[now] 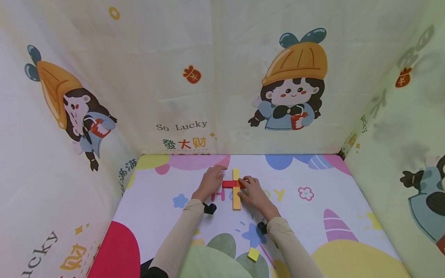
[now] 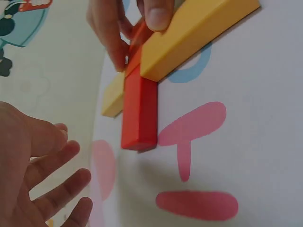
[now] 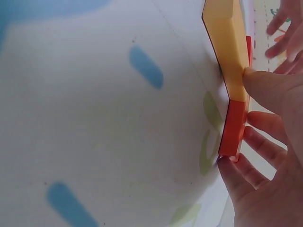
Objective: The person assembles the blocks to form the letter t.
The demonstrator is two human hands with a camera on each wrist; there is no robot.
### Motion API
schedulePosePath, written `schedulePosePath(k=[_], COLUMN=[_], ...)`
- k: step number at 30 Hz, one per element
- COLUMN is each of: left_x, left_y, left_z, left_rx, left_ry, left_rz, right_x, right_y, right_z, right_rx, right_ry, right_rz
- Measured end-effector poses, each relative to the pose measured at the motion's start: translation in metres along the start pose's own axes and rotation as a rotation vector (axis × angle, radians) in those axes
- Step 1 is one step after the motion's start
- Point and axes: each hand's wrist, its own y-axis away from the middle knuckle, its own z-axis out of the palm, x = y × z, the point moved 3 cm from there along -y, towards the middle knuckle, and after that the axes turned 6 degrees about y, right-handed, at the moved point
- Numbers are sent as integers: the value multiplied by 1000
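Note:
Long wooden blocks lie in a cross on the mat. A red block (image 1: 228,184) forms the left arm and an orange-red block (image 3: 233,127) the right. A pale yellow block (image 1: 236,174) points away, while a deeper yellow block (image 1: 236,199) points toward me. My right hand (image 1: 255,194) holds the orange-red block, its fingers along the far side and end. The right thumb (image 3: 265,85) touches the deeper yellow block. Left of the cross, my left hand (image 1: 211,183) is apart from the blocks, fingers loosely extended and holding nothing, as the left wrist view shows.
A small yellow block (image 1: 253,254) lies alone near the front of the printed mat (image 1: 295,216). Cream printed cloth (image 1: 236,77) rises behind and at both sides. Dark wrist cameras (image 1: 209,209) are worn on both wrists.

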Motion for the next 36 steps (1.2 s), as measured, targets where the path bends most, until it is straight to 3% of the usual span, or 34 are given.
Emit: schedulePosePath(k=[10, 19, 26, 36], left_x=[-7, -14, -22, -34], left_y=[50, 92, 117, 143], left_z=[-31, -46, -49, -46], left_rx=[123, 205, 298, 290], left_ry=[-19, -38, -157, -232], left_rz=[47, 76, -52, -166], right_x=[2, 5, 5, 4], right_y=[2, 2, 2, 1], right_z=[-2, 0, 0, 1], right_rx=[-8, -14, -10, -15], right_ry=[6, 7, -2, 0], right_rz=[-18, -13, -18, -13])
